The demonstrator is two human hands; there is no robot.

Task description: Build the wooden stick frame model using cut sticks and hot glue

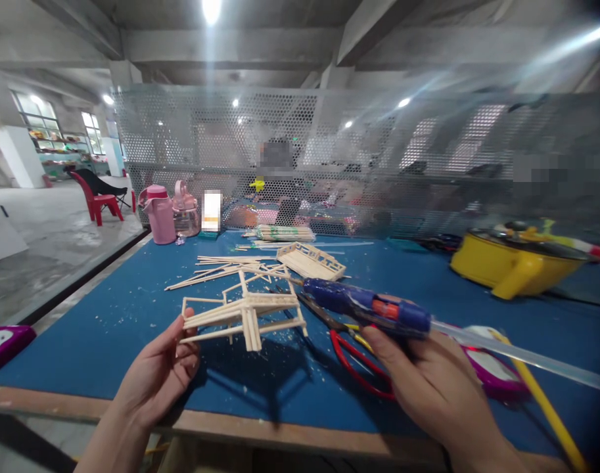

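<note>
My left hand (pixel 166 368) is closed on the left end of a small frame built of wooden sticks (pixel 251 322), holding it tilted above the blue table. In my right hand (pixel 435 381) is a blue hot glue gun (pixel 349 302) with a red switch and a long clear glue stick (pixel 526 358) running out of its back. The gun's nozzle points left, close to the frame's upper right corner; whether they touch I cannot tell. Red-handled scissors (pixel 356 364) lie beneath the gun, partly hidden by it and my right hand.
Loose sticks (pixel 221 269), a small wooden tray-like piece (pixel 309 263) and a bundle of sticks (pixel 284 232) lie behind the frame. A yellow pot (pixel 487 263) stands at right, a pink jug (pixel 160 217) at back left. A perforated metal screen (pixel 191 131) bounds the table (pixel 83 348).
</note>
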